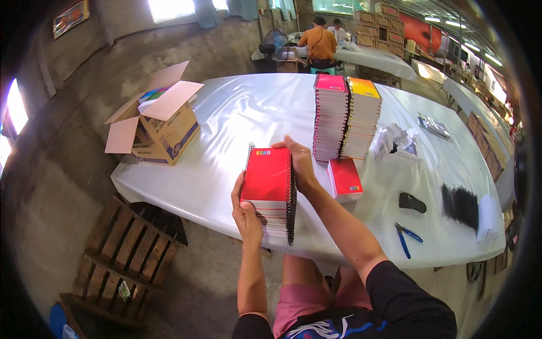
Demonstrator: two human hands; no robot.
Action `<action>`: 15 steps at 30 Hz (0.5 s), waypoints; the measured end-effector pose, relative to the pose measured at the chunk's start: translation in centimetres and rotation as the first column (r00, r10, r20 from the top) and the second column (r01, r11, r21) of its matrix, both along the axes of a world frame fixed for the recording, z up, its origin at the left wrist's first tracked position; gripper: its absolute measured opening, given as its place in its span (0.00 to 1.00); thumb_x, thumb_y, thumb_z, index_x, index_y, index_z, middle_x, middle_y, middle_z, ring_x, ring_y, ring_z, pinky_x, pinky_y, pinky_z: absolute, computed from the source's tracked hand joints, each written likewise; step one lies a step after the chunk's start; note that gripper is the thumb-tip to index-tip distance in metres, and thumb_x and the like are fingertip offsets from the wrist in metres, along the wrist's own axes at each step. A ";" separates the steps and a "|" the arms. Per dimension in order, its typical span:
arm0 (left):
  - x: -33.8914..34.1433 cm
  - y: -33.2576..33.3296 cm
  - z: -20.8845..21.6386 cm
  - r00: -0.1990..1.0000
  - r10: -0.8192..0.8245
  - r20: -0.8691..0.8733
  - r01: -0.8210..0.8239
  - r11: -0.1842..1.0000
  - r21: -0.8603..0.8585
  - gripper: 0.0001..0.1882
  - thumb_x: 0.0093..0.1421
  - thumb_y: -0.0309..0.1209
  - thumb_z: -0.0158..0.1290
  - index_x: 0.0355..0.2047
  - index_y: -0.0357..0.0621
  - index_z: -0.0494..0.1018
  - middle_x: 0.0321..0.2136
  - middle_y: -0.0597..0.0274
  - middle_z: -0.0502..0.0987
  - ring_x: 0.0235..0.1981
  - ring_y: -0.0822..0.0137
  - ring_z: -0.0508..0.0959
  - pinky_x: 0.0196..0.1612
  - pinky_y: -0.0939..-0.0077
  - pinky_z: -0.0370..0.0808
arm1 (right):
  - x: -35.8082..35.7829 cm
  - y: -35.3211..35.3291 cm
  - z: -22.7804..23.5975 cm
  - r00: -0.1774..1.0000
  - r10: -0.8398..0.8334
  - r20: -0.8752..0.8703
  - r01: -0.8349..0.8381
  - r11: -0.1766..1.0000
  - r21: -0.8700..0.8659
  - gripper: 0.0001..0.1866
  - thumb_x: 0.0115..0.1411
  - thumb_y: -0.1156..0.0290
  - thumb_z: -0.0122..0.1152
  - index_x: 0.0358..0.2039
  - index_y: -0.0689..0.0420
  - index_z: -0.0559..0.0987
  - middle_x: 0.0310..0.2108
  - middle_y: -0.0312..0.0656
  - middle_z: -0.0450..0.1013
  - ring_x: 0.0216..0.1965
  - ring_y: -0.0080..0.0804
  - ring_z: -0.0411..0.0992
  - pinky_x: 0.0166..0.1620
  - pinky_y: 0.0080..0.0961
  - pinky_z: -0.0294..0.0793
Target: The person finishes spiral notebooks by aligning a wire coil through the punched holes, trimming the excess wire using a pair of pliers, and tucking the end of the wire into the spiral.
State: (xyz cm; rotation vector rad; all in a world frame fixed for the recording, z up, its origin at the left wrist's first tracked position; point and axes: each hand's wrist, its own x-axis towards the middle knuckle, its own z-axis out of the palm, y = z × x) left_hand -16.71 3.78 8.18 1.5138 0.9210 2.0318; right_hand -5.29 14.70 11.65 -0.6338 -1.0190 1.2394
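Note:
Between my two hands is a stack of red spiral notebooks (267,175) at the table's near edge, with black coils along both sides. My left hand (247,217) presses the left side and near corner, its fingers partly hidden by the stack. My right hand (299,161) grips the far right corner, fingers over the top edge. Just right of it lies a smaller pile of red-covered pads (345,178) with no coil showing. Behind stand two tall notebook stacks, one with a pink-red cover (330,121) and one with a yellow cover (361,116).
An open cardboard box (166,133) stands at the table's left end. On the right lie crumpled paper (395,142), a plastic-wrapped packet (433,125), a black flat piece (412,202), blue-handled pliers (407,238) and black coils (459,206). A wooden pallet (121,257) is lower left.

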 end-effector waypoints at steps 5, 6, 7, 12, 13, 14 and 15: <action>0.7 0.4 -0.3 0.996 0.082 -0.025 -0.083 0.995 -0.046 0.45 0.60 0.63 0.33 0.60 0.31 0.56 0.56 0.51 0.64 0.54 0.63 0.68 0.57 0.68 0.64 | 0.9 0.3 -1.4 0.997 0.031 0.074 -0.032 0.999 0.018 0.28 0.68 0.52 0.37 0.38 0.67 0.77 0.32 0.47 0.76 0.32 0.27 0.74 0.38 0.23 0.74; 0.8 0.5 -0.4 0.995 0.100 0.012 -0.100 0.995 -0.021 0.46 0.59 0.65 0.32 0.60 0.32 0.56 0.55 0.50 0.65 0.52 0.63 0.70 0.55 0.69 0.65 | 1.0 0.3 -1.4 1.000 0.002 0.023 -0.002 1.000 0.022 0.30 0.68 0.50 0.36 0.40 0.67 0.76 0.34 0.47 0.76 0.35 0.28 0.74 0.41 0.23 0.72; 1.0 0.8 -0.4 0.992 0.118 0.049 -0.118 0.993 0.004 0.47 0.58 0.66 0.32 0.60 0.32 0.56 0.54 0.49 0.67 0.50 0.63 0.71 0.53 0.70 0.67 | 0.9 0.5 -1.5 0.999 -0.028 -0.028 0.029 0.999 0.024 0.31 0.68 0.48 0.35 0.42 0.66 0.75 0.36 0.47 0.76 0.37 0.28 0.73 0.44 0.24 0.71; 1.1 1.3 -2.7 0.959 0.248 0.139 -0.249 0.968 -0.014 0.48 0.57 0.68 0.32 0.53 0.30 0.64 0.45 0.47 0.73 0.44 0.62 0.74 0.45 0.73 0.70 | 1.4 -1.1 -3.5 0.987 0.121 -0.104 -0.125 0.992 -0.032 0.38 0.64 0.39 0.32 0.47 0.64 0.73 0.41 0.44 0.75 0.42 0.28 0.71 0.48 0.24 0.68; 1.6 1.4 -3.3 0.946 0.316 0.071 -0.315 0.949 -0.025 0.48 0.57 0.68 0.32 0.51 0.30 0.66 0.43 0.46 0.74 0.43 0.62 0.74 0.45 0.73 0.70 | 1.1 0.0 -5.9 0.981 0.150 -0.122 -0.169 0.972 -0.166 0.37 0.65 0.39 0.34 0.46 0.64 0.74 0.39 0.41 0.75 0.39 0.23 0.71 0.43 0.21 0.69; 1.6 1.4 -4.2 0.919 0.394 -0.002 -0.394 0.919 -0.035 0.48 0.57 0.69 0.31 0.48 0.29 0.68 0.41 0.46 0.74 0.43 0.61 0.74 0.44 0.73 0.69 | -0.3 -0.5 -5.7 0.992 -0.119 0.031 0.121 0.988 -0.097 0.35 0.65 0.41 0.35 0.37 0.63 0.78 0.24 0.33 0.71 0.25 0.19 0.65 0.29 0.18 0.64; 1.2 1.3 -4.7 0.905 0.422 -0.041 -0.424 0.900 -0.099 0.46 0.60 0.66 0.30 0.48 0.28 0.67 0.41 0.46 0.74 0.42 0.61 0.74 0.45 0.71 0.69 | -0.5 -1.3 -5.1 0.997 -0.073 0.001 0.073 0.993 -0.089 0.35 0.65 0.41 0.35 0.38 0.64 0.77 0.23 0.32 0.70 0.24 0.19 0.64 0.29 0.19 0.64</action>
